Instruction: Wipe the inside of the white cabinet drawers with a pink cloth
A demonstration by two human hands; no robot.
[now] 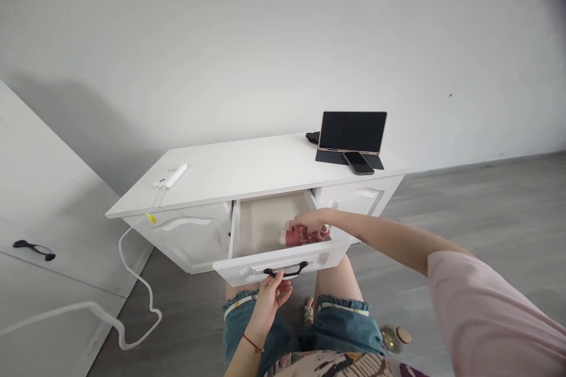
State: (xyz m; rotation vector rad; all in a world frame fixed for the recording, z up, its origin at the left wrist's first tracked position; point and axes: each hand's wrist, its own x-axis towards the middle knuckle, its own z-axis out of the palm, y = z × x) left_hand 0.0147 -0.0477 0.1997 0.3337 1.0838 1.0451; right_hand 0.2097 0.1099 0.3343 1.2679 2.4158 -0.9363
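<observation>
The white drawer in the middle of the low cabinet is pulled out. At its front, my left hand has its fingers curled at the left part of the black drawer handle. My right hand reaches into the drawer from the right, its fingers closed on a red and white soft item near the right side. The hand covers part of this item, and its exact kind does not show. The drawer's bare light bottom can be seen left of it.
On the white cabinet top stand a dark-screened tablet, a phone and a white power strip. Its white cord loops to the floor at left. A corked glass jar sits on the floor, lower right.
</observation>
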